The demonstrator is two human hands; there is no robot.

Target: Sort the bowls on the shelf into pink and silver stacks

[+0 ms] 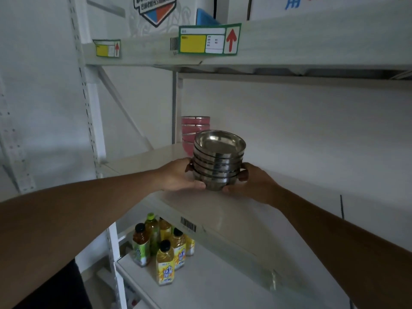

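A stack of several silver bowls (218, 160) is held between both hands near the front edge of the middle shelf (278, 210). My left hand (178, 175) grips its left side and base. My right hand (252, 181) cups its right side. I cannot tell whether the stack's base touches the shelf. Behind it, at the back left of the same shelf, stands a stack of several pink bowls (194, 132), partly hidden by the silver ones.
Several bottles of yellow and green tea (165, 262) stand on the lower shelf (211, 286). An upper shelf (289, 41) with label cards and boxes runs overhead. A white upright post (175, 108) stands just left of the pink stack.
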